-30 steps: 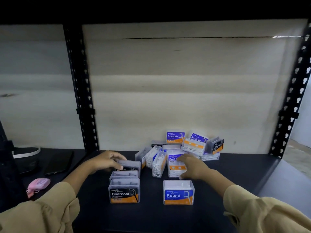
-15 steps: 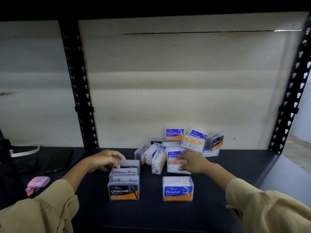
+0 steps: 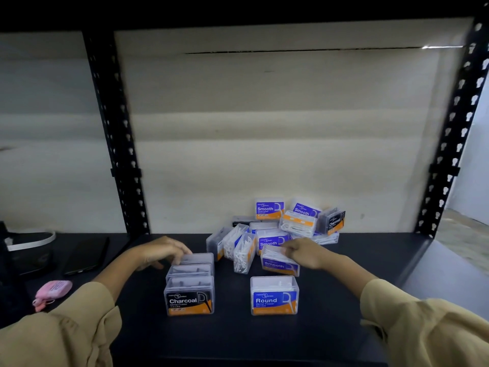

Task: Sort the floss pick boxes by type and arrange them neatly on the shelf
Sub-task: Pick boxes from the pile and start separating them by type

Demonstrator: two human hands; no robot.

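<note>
A row of Charcoal boxes [image 3: 189, 299] runs front to back on the dark shelf [image 3: 344, 260], left of centre. My left hand [image 3: 161, 251] rests with curled fingers on the rearmost box of that row [image 3: 201, 258]. A single Round box [image 3: 274, 297] stands to the right of the row. Just behind it my right hand [image 3: 304, 251] grips a tilted Smooth box [image 3: 277, 263], lifted a little off the pile. The pile [image 3: 270, 234] of mixed Smooth, Charcoal and sideways boxes lies against the back wall.
A black phone [image 3: 87, 254] and a pink case [image 3: 54, 288] lie on the neighbouring shelf bay at left, beyond the black perforated upright [image 3: 119, 154]. Another upright [image 3: 449, 144] bounds the right side. Beige sleeves fill the bottom corners.
My right hand has taken a Smooth box out of the pile and drawn it toward me, tilted. My left hand has stayed on the rear Charcoal box.
</note>
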